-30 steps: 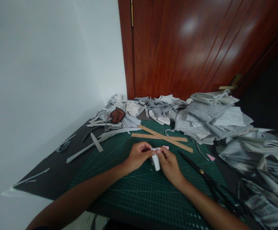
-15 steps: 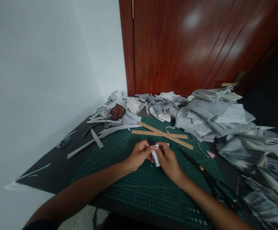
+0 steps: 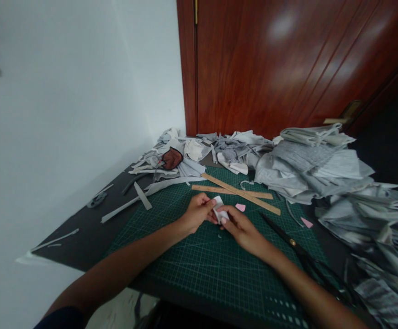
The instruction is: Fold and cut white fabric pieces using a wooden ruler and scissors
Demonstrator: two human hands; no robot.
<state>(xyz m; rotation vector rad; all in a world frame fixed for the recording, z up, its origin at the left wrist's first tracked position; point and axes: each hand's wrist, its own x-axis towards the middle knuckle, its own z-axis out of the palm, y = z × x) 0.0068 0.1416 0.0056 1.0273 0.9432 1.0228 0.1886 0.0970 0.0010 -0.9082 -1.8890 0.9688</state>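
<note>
A small folded white piece [image 3: 220, 206], fabric or paper, is held between my two hands above the green cutting mat [image 3: 199, 265]. My left hand [image 3: 199, 213] pinches its left side between thumb and fingers. From the right, my right hand [image 3: 240, 227] grips its lower right part, thumb toward me. Just past my right hand lies a small pink piece [image 3: 240, 207] on the mat. Two wooden rulers [image 3: 250, 198] lie crossed beyond my hands. Black scissors [image 3: 292, 242] rest on the mat to the right, partly behind my right forearm.
Heaps of grey and white fabric [image 3: 308, 169] line the back and right side. A brown mesh piece [image 3: 172, 158] sits among scraps at the back left. White strips [image 3: 142, 195] lie at left, and another pink piece [image 3: 306, 222] at right. A wall and wooden door [image 3: 260, 68] stand behind.
The white piece has been turned, and its broader face now shows. My right hand has shifted its grip lower, uncovering the pink piece. The view has moved slightly left.
</note>
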